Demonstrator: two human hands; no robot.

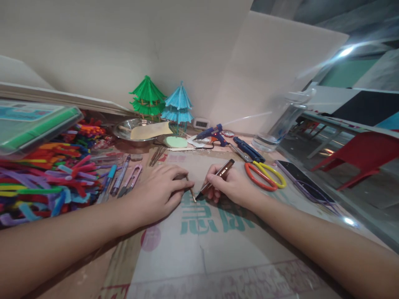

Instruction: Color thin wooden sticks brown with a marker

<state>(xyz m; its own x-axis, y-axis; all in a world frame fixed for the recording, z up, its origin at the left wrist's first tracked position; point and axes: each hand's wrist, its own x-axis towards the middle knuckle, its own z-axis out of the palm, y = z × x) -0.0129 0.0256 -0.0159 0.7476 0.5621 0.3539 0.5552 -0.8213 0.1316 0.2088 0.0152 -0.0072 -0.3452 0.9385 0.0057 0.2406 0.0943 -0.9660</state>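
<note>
My left hand [166, 190] rests palm down on the printed board [174, 265], its fingers pinching a short thin stick [192, 194] that points down toward me. Held in my right hand [229, 185] is a brown marker [220, 172] with a black tip. That tip touches or almost touches the stick near its lower end. Orange and yellow handled scissors [262, 177] lie just right of my right hand. Beyond my left hand are several thin brown sticks [157, 155].
Colourful pipe cleaners [59, 178] and pens [121, 176] lie at left. Behind stand a green paper tower [148, 97], a blue one [178, 104], a metal bowl [121, 132] and a glue gun [215, 133]. A phone [301, 178] and water container [274, 124] are at right.
</note>
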